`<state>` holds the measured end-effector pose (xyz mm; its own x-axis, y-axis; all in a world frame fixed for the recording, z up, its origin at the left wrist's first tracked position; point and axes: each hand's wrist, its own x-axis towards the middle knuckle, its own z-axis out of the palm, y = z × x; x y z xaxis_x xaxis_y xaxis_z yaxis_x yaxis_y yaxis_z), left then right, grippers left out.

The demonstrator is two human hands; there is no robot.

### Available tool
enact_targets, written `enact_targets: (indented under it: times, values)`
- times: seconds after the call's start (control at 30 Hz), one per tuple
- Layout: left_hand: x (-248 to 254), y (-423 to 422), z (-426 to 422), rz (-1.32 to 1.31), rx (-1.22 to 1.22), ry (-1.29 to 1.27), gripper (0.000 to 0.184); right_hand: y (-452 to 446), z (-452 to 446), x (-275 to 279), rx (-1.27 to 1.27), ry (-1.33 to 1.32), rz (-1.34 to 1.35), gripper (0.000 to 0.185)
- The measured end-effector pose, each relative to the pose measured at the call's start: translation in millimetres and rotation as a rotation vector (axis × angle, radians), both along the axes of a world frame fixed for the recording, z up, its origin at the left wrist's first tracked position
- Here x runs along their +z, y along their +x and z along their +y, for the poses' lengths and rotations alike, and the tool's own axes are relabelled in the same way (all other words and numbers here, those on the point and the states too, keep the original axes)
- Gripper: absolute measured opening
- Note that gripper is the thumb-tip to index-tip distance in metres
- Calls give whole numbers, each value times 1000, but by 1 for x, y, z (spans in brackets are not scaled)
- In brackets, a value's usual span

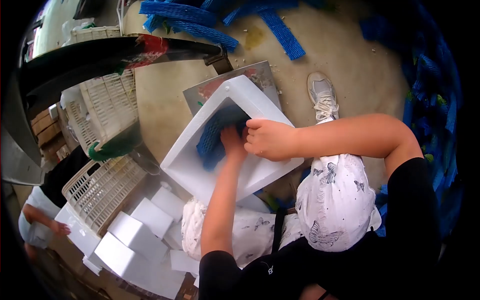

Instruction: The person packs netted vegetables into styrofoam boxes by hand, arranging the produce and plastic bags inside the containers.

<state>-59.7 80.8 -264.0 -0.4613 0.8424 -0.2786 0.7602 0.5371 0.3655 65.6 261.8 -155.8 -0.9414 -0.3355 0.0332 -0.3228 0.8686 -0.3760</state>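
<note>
At far left a co-worker's hand (61, 228) is at a white box beside the slatted crate (102, 190), and more white foam boxes (145, 227) crowd just below that crate. Next comes the open foam box (187, 175), set cornerwise over a metal plate (270, 75), with blue netting (210, 142) inside it, towards its left side. Your left hand (231, 141) reaches down onto that netting, fingers bent, but I cannot tell whether they pinch it. Your right hand (272, 140) comes in over the box's right rim, fingers curled narrow (perhaps on a bit of net, though the knuckles hide it). You seem to be settling the netting in the box, which calls for steady, even pressure from both hands. What the netting wraps is lost in shadow, and the blue heap (445, 125) at far right fades into the dark edge
</note>
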Motion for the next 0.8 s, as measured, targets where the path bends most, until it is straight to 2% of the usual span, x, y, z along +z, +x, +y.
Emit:
enact_targets:
  times: [0.07, 0.13, 0.2, 0.27, 0.33, 0.37, 0.5, 0.57, 0.6, 0.67, 0.7, 0.73, 0.77, 0.8]
  values:
    - [-3, -3, 2, -13, -2, -183, 29, 5, 3, 0, -71, -150, 113, 9]
    - [13, -8, 2, -164, 31, -342, 38, 5, -1, 3, -68, -82, 93, 8]
    - [52, -3, -4, -108, -47, 5, 50, 5, 2, 0, -87, -140, 107, 8]
    - [69, 0, -25, 178, -70, -62, 72, 7, 2, -1, -61, -172, 65, 11]
    - [28, -17, -56, 209, 22, -106, 85, 7, 4, 5, -114, -193, 121, 15]
    - [29, -20, -46, 197, 16, -104, 85, 5, 5, 5, -125, -138, 83, 15]
    - [32, -39, -8, 182, -71, -87, 86, 7, 34, 6, -249, -201, 91, 10]
    - [26, -48, -14, 182, -160, -83, 85, 10, 63, 4, -254, -540, 517, 6]
    - [29, -48, -21, 176, -166, -92, 85, 14, 86, 1, -435, -475, 758, 11]
    - [29, -52, -22, 177, -221, -112, 88, 21, 166, -38, -974, -246, 602, 32]
    - [33, -51, -20, 172, -222, -131, 90, 21, 210, -71, -1253, -105, 503, 40]
    - [34, -51, -23, 178, -228, -133, 90, 26, 252, -118, -1424, 55, 500, 50]
    - [34, -53, -26, 183, -229, -158, 90, 26, 286, -157, -1570, 252, 374, 58]
    - [33, -51, -25, 184, -227, -185, 90, 27, 312, -169, -1622, 149, -17, 67]
